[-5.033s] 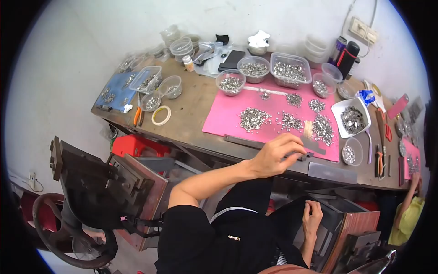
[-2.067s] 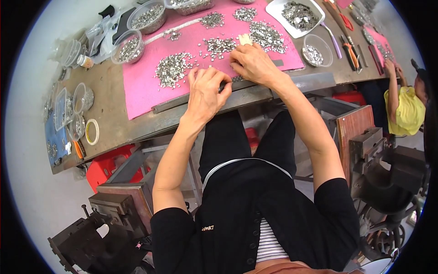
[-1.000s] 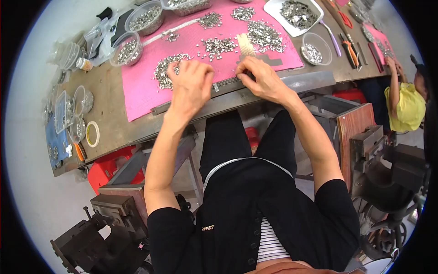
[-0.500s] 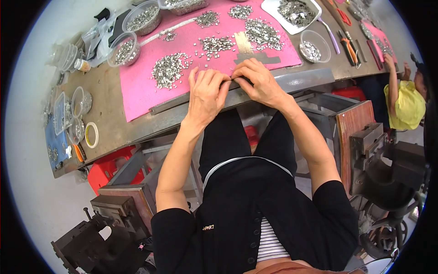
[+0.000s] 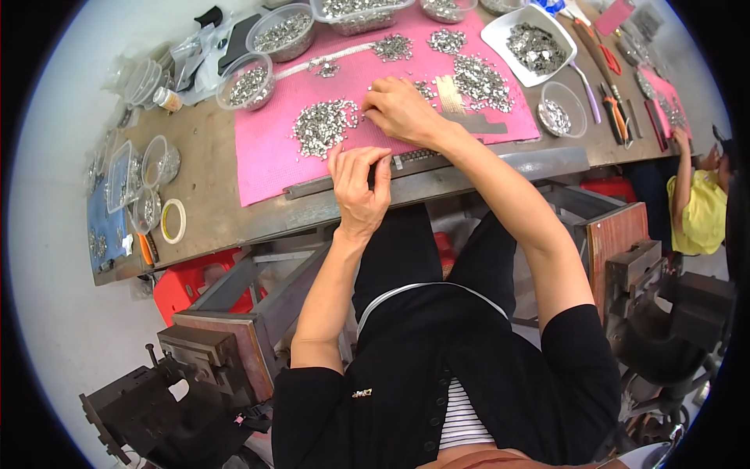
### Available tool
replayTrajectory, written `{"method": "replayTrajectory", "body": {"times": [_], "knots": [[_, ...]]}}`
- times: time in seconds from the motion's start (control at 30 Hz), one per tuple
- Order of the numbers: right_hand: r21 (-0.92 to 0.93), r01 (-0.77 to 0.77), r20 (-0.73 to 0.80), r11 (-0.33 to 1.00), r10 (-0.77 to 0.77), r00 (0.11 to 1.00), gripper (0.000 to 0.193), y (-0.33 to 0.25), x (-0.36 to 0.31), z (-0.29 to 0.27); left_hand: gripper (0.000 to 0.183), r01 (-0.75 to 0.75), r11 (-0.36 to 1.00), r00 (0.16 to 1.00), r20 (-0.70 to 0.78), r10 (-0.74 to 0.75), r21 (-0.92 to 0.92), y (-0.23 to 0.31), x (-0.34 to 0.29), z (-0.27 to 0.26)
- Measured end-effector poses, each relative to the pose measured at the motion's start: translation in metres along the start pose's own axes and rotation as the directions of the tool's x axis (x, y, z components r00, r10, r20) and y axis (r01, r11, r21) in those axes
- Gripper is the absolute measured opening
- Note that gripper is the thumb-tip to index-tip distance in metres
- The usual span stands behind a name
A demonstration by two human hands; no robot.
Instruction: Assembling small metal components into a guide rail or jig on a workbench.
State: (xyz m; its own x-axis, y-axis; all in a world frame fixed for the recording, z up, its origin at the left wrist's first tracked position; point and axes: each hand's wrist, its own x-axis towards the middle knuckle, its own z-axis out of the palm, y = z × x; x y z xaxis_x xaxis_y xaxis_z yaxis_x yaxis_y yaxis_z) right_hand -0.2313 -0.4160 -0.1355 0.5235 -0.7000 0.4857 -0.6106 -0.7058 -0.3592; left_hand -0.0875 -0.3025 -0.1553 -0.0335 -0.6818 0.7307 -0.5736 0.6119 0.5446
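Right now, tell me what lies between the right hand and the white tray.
From the right hand to the white tray, the head view shows silvery pieces, a beige strip, then a silvery pile.

No readable text (shirt lettering (image 5: 362,393) blurred)

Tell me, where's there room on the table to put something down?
Most room: the bare table between the tape and pink mat. Some too: the mat's near left corner, below the left pile. Crowded: the mat's far edge, with bowls; the table right of it, with the white tray and pliers; the mat's near middle, with the left hand and right hand.
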Motion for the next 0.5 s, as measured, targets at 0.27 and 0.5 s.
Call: {"method": "replayTrajectory", "body": {"times": [0.27, 0.5], "knots": [[-0.103, 0.049, -0.014, 0.993, -0.051, 0.999, 0.008, 0.004, -0.003, -0.008, 0.016, 0.013, 1.000, 1.000, 0.015, -0.013, 0.003, 0.000, 0.001, 0.000], [0.219, -0.151, 0.047, 0.964, 0.144, 0.988, 0.010, -0.007, -0.075, -0.078, 0.013, 0.005, 0.999, 0.997, 0.073, -0.009, 0.049, 0.006, 0.005, 0.003]]}}
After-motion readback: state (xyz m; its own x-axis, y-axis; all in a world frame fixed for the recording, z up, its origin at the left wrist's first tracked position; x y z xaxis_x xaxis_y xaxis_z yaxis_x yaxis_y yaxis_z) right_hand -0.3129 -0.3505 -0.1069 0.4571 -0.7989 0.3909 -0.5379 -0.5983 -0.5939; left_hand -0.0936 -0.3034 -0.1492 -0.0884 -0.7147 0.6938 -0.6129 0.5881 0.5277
